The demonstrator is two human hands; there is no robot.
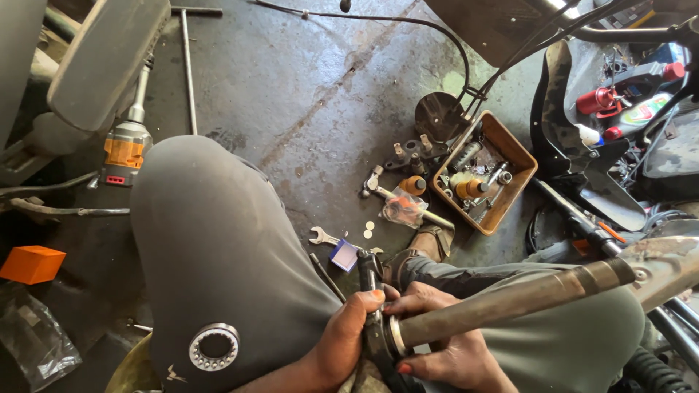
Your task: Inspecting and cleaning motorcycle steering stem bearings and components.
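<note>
A dull, rust-brown metal tube (502,298) lies across the person's lap, slanting up to the right, with a bright steel ring at its near end where it meets a dark, greasy bracket (373,320). The left hand (342,338) is clenched around that bracket, thumb on top. The right hand (444,342) grasps the tube's near end from below. A toothed bearing ring (213,347) rests on the left knee. Beyond, on the concrete floor (306,94), sit a small spanner (322,236) and a brown parts tray (520,156).
</note>
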